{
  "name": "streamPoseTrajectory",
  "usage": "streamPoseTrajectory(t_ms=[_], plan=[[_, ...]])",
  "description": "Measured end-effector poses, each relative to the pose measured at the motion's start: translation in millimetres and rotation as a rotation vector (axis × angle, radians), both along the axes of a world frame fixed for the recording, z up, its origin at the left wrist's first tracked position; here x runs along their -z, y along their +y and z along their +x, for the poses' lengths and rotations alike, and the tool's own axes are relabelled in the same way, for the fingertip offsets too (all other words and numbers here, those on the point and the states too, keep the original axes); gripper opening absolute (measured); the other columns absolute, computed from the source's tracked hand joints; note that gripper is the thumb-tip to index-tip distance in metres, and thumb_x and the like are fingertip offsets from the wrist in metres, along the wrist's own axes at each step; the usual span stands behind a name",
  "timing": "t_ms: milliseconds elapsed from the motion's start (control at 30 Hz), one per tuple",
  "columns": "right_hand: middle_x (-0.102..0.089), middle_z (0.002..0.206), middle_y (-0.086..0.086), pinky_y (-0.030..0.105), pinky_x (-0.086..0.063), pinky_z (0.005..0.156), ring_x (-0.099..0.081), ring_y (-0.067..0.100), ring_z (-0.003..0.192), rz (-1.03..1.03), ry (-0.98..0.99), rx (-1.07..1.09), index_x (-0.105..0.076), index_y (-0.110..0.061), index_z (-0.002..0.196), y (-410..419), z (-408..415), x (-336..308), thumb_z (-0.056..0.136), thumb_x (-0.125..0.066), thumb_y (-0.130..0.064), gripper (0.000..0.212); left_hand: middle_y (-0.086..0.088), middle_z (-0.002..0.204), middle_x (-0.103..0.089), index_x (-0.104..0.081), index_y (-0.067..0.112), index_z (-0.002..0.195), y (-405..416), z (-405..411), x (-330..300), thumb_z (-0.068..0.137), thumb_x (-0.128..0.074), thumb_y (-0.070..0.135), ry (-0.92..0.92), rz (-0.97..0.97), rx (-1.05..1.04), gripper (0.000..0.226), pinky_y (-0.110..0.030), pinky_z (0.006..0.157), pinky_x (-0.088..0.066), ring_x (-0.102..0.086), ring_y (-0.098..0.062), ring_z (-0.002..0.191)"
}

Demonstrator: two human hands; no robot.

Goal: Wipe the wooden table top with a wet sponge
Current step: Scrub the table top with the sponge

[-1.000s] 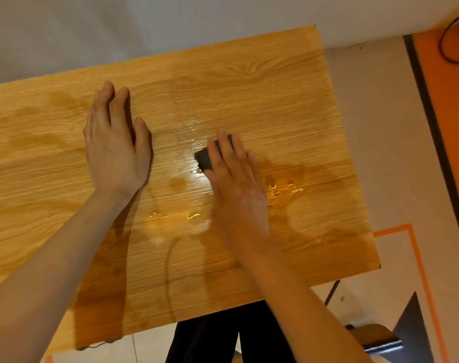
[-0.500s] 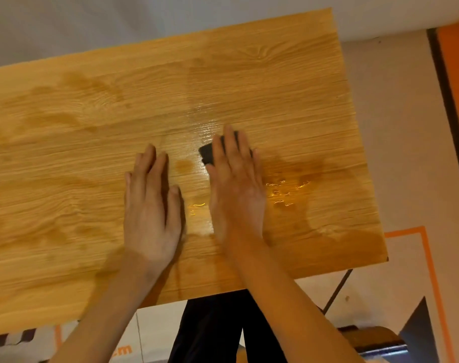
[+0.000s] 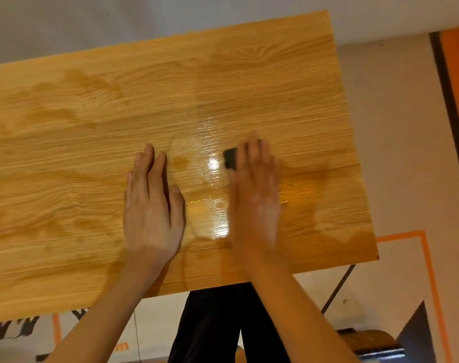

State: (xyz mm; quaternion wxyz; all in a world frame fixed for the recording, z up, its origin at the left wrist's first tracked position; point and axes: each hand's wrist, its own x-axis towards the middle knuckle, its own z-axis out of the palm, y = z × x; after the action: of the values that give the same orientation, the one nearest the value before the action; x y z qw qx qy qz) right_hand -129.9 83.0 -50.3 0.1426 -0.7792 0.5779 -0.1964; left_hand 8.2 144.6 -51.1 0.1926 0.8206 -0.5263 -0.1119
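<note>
The wooden table top fills most of the view, with dark damp patches on the left and a shiny wet streak in the middle. A dark sponge lies on the table right of centre; only its left end shows. My right hand presses flat on the sponge with straight fingers and is slightly blurred. My left hand rests flat on the wood to the left of the wet streak, fingers straight and together.
A pale wall runs behind the table's far edge. The floor on the right has orange lines and a dark strip. A thin black table leg shows under the near right corner, and my dark trousers below the near edge.
My left hand slid from the far left toward the near middle of the table. My right hand and the sponge shifted a little to the right across the wet area.
</note>
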Motion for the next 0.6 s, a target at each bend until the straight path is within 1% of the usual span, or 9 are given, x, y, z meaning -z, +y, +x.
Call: streamPoseTrajectory(t_ms=[67,100,167,200,267,333,433,533,600], plan=[[-0.021,0.160,0.011,0.039,-0.010,0.123,-0.015,0.025,0.149,0.040,0.002,-0.187,-0.027,-0.006,0.151,14,20,0,0.099,-0.053,-0.012,0.058,-0.012,0.166,-0.025,-0.033,0.004,0.155,0,-1,-1,0.105,-0.037,0.021,-0.004,-0.006,0.000,0.054,-0.050,0.125,-0.018,-0.021,-0.028,0.155],[-0.018,0.161,0.011,0.040,-0.009,0.123,-0.012,0.026,0.149,0.068,0.016,-0.257,-0.024,-0.006,0.151,12,17,-4,0.098,-0.047,-0.003,0.058,-0.012,0.166,-0.025,-0.034,0.004,0.155,1,-1,-1,0.105,-0.037,0.021,-0.008,-0.011,0.005,0.053,-0.052,0.124,-0.021,-0.021,-0.029,0.155],[0.002,0.162,0.012,0.046,-0.005,0.123,0.003,0.028,0.150,0.081,0.250,-0.347,-0.001,-0.010,0.152,-4,-17,-9,0.087,-0.025,0.010,0.072,-0.013,0.166,-0.026,-0.034,0.003,0.155,1,-2,-1,0.105,-0.038,0.020,-0.015,-0.019,0.012,0.053,-0.053,0.123,-0.022,-0.022,-0.029,0.155],[0.003,0.162,0.013,0.048,-0.008,0.123,0.004,0.029,0.150,0.058,0.272,-0.322,0.002,-0.011,0.151,-13,-44,-9,0.084,-0.022,0.009,0.074,-0.013,0.166,-0.026,-0.034,0.003,0.155,1,-2,-1,0.105,-0.038,0.019,-0.013,-0.020,0.012,0.053,-0.053,0.124,-0.022,-0.022,-0.029,0.155],[-0.018,0.160,0.015,0.050,-0.018,0.121,-0.013,0.029,0.149,0.069,0.094,-0.124,-0.018,-0.011,0.150,-34,-101,-8,0.096,-0.031,0.004,0.057,-0.013,0.165,-0.026,-0.034,0.003,0.154,1,-2,-1,0.105,-0.038,0.019,-0.010,-0.022,0.013,0.053,-0.053,0.123,-0.022,-0.023,-0.029,0.154],[-0.029,0.156,0.015,0.055,-0.025,0.116,-0.026,0.032,0.145,0.058,-0.113,0.101,-0.036,-0.008,0.146,-42,-142,-10,0.102,-0.039,-0.009,0.043,-0.014,0.165,-0.027,-0.035,0.002,0.153,2,-1,-1,0.104,-0.038,0.019,-0.018,-0.027,0.019,0.052,-0.055,0.121,-0.025,-0.025,-0.030,0.153],[-0.030,0.156,0.015,0.053,-0.021,0.118,-0.025,0.033,0.145,0.072,-0.134,0.215,-0.037,-0.003,0.146,-31,-109,-13,0.104,-0.037,-0.015,0.043,-0.014,0.165,-0.028,-0.035,0.002,0.153,2,0,0,0.104,-0.038,0.021,-0.037,-0.033,0.026,0.052,-0.055,0.121,-0.025,-0.025,-0.030,0.153],[-0.030,0.157,0.011,0.044,-0.017,0.122,-0.023,0.027,0.147,0.013,0.006,-0.090,-0.034,-0.010,0.147,-14,-40,-4,0.103,-0.035,-0.022,0.045,-0.012,0.165,-0.028,-0.036,0.004,0.153,2,1,0,0.104,-0.038,0.022,-0.038,-0.031,0.014,0.052,-0.054,0.121,-0.026,-0.026,-0.028,0.153],[-0.030,0.157,0.007,0.040,-0.010,0.122,-0.021,0.024,0.147,0.032,-0.002,-0.236,-0.037,-0.014,0.147,-22,-12,-1,0.104,-0.038,-0.023,0.044,-0.011,0.165,-0.028,-0.036,0.005,0.153,3,0,1,0.105,-0.039,0.021,-0.042,-0.036,0.013,0.051,-0.053,0.121,-0.026,-0.025,-0.026,0.153]])
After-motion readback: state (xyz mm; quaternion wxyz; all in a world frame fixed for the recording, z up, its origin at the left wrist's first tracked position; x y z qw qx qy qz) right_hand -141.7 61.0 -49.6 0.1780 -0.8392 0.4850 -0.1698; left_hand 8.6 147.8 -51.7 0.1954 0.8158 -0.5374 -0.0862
